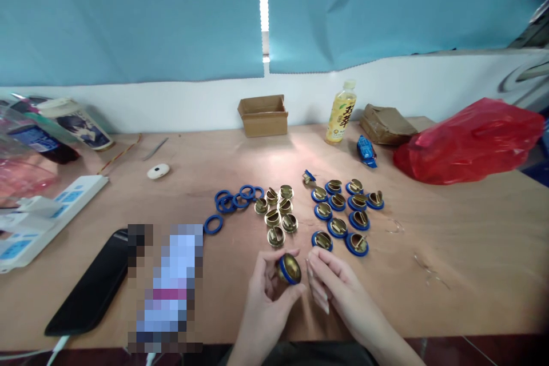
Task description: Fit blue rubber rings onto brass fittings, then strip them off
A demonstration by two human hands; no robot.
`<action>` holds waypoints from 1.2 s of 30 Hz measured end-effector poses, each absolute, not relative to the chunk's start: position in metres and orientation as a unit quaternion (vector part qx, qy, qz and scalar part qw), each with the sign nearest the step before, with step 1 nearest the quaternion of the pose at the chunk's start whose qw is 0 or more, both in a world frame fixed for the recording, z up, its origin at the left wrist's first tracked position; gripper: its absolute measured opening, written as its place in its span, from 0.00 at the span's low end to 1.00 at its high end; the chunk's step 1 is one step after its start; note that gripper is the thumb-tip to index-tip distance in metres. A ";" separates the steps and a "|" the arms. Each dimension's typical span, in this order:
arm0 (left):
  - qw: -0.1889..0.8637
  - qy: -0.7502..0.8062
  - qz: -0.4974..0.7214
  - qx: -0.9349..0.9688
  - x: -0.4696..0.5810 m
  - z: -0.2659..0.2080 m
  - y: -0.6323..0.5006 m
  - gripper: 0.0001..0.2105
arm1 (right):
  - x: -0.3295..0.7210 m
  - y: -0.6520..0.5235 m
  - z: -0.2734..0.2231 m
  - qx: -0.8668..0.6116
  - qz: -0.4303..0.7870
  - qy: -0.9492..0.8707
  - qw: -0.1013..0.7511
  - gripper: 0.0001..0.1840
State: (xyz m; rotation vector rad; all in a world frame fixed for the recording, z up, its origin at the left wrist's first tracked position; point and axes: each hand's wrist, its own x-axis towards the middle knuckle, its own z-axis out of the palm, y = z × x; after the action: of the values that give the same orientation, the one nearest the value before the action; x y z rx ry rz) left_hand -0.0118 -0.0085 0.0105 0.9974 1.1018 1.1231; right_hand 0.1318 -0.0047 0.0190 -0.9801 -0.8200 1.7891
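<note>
Here, a blue-rimmed brass knob (291, 269) sits clamped in the left hand (269, 300), the right hand (337, 280) apart at three o'clock (whether it grips anything, I cannot tell); blue rings (233, 201) lie toward ten, more rimmed knobs (337, 227) toward two.

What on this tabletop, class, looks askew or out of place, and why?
One blue-ringed brass fitting, beyond the right-hand cluster's far-left corner, appears tipped: its blue ring is raised, while neighbouring fittings rest ring-down. Thin loose strands also lie scattered farther right.
</note>
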 end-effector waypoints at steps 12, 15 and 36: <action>0.538 0.472 0.502 0.485 -0.014 0.013 -0.011 0.18 | 0.128 -0.003 0.026 -0.410 0.720 -0.349 0.438 0.23; 0.529 0.484 0.499 0.486 -0.014 0.014 -0.013 0.18 | 0.129 -0.004 0.028 -0.429 0.704 -0.367 0.431 0.24; 0.477 0.499 0.504 0.520 -0.014 0.009 -0.016 0.18 | 0.123 -0.006 0.025 -0.444 0.700 -0.364 0.425 0.28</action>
State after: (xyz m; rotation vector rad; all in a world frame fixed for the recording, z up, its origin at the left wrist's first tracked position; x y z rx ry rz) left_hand -0.0142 -0.0157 0.0091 1.2695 1.2181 1.2326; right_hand 0.1229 -0.0060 0.0247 -1.1090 -0.9104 1.7495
